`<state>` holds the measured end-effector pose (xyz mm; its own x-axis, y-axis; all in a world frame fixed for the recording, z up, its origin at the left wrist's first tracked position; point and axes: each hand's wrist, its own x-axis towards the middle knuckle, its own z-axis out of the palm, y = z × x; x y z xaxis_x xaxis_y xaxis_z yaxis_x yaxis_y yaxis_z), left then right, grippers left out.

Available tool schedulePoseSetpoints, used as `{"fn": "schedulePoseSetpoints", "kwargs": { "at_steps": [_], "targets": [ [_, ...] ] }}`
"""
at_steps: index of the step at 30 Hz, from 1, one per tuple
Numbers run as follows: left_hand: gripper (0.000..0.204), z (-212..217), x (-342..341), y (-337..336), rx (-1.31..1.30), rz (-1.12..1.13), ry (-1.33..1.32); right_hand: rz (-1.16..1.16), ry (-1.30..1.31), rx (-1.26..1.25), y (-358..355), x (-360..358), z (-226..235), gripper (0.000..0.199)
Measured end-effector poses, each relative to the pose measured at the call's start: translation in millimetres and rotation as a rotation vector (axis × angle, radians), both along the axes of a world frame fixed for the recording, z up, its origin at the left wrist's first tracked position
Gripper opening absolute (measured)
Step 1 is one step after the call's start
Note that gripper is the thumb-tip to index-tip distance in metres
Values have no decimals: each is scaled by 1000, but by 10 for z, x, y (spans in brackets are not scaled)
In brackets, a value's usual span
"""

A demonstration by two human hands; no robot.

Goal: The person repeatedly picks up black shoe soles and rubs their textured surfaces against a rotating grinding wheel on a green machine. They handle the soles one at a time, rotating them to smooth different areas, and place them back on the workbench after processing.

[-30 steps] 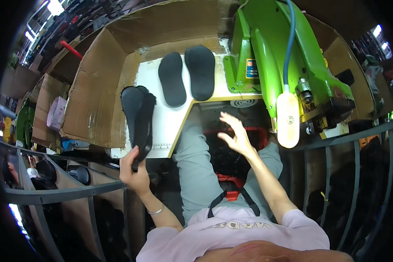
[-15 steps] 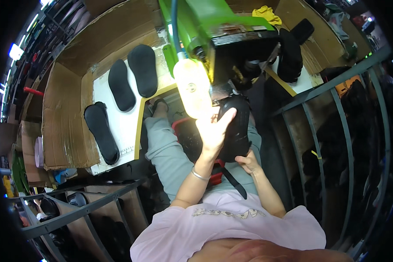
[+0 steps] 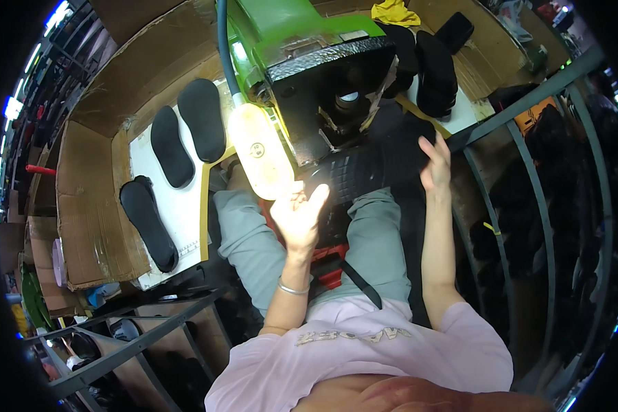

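A black shoe (image 3: 353, 172), its treaded sole partly showing, lies crosswise beneath the dark head of a green sewing machine (image 3: 302, 31); motion and shadow blur its outline. At its left end is my left hand (image 3: 297, 223), thumb raised along the shoe's edge and fingers bent close below a glowing lamp (image 3: 259, 151). My right hand (image 3: 436, 167) is beside the shoe's other end, fingers stretched and apart. Whether it touches the shoe is hard to see. The machine head hides the shoe's upper edge.
Several black insole-shaped pieces (image 3: 201, 120) lie on the white worktop (image 3: 185, 223) at left, inside cardboard walls (image 3: 93, 199). More dark pieces (image 3: 436, 79) are stacked at right near a yellow cloth (image 3: 395, 12). Metal rack rails (image 3: 535, 185) stand close on my right, another rack (image 3: 134, 347) on my left.
The shoe has swung from lengthwise to crosswise under the machine. My right hand has moved up and right from its near end, and its fingers have opened; my left hand has shifted left and slightly nearer.
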<state>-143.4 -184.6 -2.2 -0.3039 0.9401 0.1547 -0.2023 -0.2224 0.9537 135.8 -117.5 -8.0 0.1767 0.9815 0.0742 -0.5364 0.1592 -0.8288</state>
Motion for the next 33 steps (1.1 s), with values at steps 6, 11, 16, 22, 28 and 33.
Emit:
{"fn": "schedulePoseSetpoints", "kwargs": {
  "at_steps": [6,11,16,22,28,33],
  "targets": [
    [23,92,-584,6,27,7,-253,141,98,-37,218,-551,33,39],
    [19,-149,-1320,-25,-67,-65,-318,208,184,24,-94,-1121,-94,48],
    [25,-739,-1588,-480,-175,-66,-521,248,-48,98,-263,-1427,-11,42],
    [28,-726,-979,-550,-444,-508,256,187,-417,186,-256,-1478,59,36],
    [18,-75,9,100,25,-195,288,-132,-484,111,-443,-1374,-361,38],
    [21,7,323,101,-7,-61,88,498,-104,-497,-1546,-1021,-922,54]
  ]
}}
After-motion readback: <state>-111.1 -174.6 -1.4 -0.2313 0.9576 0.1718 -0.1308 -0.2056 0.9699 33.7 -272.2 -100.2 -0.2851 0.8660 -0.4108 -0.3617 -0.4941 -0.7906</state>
